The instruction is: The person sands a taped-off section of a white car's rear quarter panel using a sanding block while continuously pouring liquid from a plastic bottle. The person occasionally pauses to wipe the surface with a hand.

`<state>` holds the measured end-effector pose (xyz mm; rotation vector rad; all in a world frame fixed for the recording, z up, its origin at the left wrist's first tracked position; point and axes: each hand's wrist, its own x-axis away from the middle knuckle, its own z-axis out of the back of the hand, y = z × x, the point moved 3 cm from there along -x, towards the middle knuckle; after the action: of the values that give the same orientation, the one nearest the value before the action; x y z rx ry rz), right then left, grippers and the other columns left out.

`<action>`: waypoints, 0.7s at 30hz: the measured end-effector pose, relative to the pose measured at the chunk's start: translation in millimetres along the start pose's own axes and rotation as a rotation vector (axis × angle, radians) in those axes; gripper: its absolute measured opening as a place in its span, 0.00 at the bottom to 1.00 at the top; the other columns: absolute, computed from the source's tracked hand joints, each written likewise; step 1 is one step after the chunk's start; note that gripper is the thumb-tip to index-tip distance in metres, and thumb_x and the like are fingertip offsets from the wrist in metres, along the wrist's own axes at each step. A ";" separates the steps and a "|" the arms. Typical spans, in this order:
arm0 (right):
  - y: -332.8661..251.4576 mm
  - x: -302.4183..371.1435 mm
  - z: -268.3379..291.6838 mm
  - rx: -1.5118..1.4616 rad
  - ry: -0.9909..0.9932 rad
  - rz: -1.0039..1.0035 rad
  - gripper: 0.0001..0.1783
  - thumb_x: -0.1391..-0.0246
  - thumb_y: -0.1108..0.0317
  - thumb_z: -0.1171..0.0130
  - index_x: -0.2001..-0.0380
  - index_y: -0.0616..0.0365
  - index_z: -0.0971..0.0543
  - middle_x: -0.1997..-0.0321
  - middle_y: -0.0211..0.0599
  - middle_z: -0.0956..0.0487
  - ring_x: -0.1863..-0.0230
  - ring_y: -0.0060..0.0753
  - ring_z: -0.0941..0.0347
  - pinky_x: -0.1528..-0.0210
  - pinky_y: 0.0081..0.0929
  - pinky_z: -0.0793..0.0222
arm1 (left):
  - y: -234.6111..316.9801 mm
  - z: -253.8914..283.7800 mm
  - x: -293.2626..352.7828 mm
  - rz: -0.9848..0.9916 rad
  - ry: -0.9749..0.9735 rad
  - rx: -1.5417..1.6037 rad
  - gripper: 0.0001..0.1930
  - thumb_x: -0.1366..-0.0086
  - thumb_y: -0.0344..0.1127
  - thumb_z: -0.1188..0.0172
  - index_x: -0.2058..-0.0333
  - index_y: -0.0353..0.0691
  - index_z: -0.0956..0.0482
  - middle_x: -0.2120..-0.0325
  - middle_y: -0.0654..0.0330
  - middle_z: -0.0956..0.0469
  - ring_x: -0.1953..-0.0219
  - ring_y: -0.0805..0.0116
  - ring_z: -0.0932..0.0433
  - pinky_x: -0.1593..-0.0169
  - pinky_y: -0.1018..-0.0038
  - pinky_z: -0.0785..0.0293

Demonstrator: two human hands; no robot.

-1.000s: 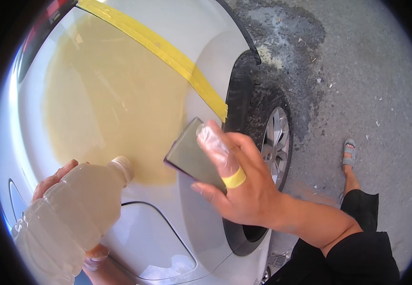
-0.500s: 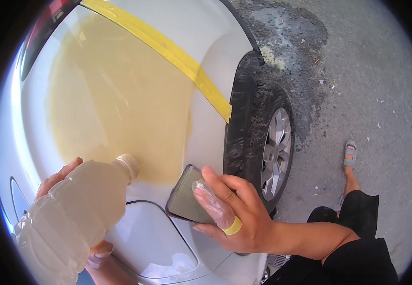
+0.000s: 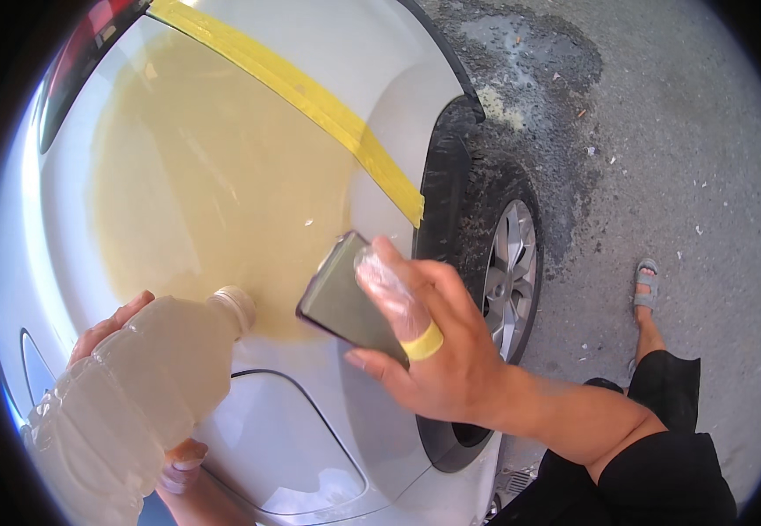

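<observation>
My left hand [image 3: 110, 329] grips a large clear plastic bottle [image 3: 139, 386] of cloudy liquid, tilted with its pale cap toward the car. Its fingers show at the far side and its wrapped thumb below; the rest is behind the bottle. In my right hand [image 3: 455, 351] is a flat rectangular sanding block [image 3: 350, 302], grey-green on top with a dark rim. One finger of that hand is wrapped in clear film held by yellow tape. The block is over the lower right edge of a yellowish-beige patch [image 3: 214, 175] on the white car panel; contact is unclear.
Yellow masking tape [image 3: 284, 79] runs diagonally along the patch's upper right. A fuel flap [image 3: 284, 438] lies below the bottle cap. To the right are the black wheel arch [image 3: 443, 175], a wheel [image 3: 512, 272] and wet asphalt [image 3: 538, 79]. My sandaled foot [image 3: 647, 285] stands farther right.
My right hand and the sanding block have shifted upward, and the block's angle has turned slightly. My left hand and the bottle have stayed nearly still.
</observation>
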<state>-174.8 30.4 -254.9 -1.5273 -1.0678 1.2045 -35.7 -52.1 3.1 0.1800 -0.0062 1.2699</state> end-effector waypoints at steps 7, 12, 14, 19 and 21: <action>-7.8 19.0 -5.4 -0.065 -0.027 0.050 0.39 0.52 0.63 0.27 0.39 0.67 0.30 0.30 0.55 0.34 0.46 0.57 0.30 0.44 0.44 0.30 | 0.6 5.2 1.6 0.047 -0.039 -0.029 0.57 0.57 0.76 0.28 0.39 0.36 0.33 0.44 0.50 0.26 0.44 0.56 0.24 0.41 0.58 0.26; 4.7 -5.7 -1.1 0.039 0.024 0.012 0.42 0.55 0.63 0.26 0.37 0.64 0.31 0.34 0.58 0.31 0.47 0.50 0.29 0.46 0.40 0.30 | 2.3 -3.0 2.3 0.028 0.006 -0.007 0.58 0.58 0.75 0.27 0.39 0.36 0.33 0.45 0.50 0.25 0.44 0.57 0.24 0.41 0.59 0.25; 37.4 -47.9 -0.5 0.050 0.105 0.001 0.42 0.55 0.64 0.27 0.38 0.67 0.32 0.34 0.58 0.31 0.49 0.54 0.29 0.45 0.44 0.30 | 10.2 -11.8 2.6 0.010 0.062 -0.006 0.58 0.58 0.75 0.27 0.39 0.36 0.33 0.45 0.50 0.25 0.45 0.57 0.24 0.41 0.59 0.25; -1.2 10.6 -0.5 -0.068 -0.013 0.065 0.40 0.55 0.63 0.25 0.39 0.66 0.29 0.31 0.55 0.34 0.45 0.56 0.30 0.43 0.43 0.30 | 7.3 -6.1 -2.6 0.015 -0.009 0.004 0.57 0.58 0.75 0.27 0.39 0.37 0.33 0.44 0.50 0.25 0.44 0.57 0.24 0.41 0.59 0.25; -22.9 35.4 -3.3 -0.049 -0.061 0.094 0.39 0.56 0.62 0.24 0.41 0.66 0.27 0.27 0.55 0.39 0.44 0.55 0.30 0.44 0.41 0.29 | 6.9 -17.0 -0.5 -0.049 0.063 0.061 0.57 0.58 0.75 0.27 0.39 0.37 0.33 0.43 0.50 0.26 0.44 0.57 0.24 0.41 0.59 0.26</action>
<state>-168.3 69.5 -240.0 -1.6024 -1.0830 1.3047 -44.0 -48.3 -12.8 0.1919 0.0906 1.2268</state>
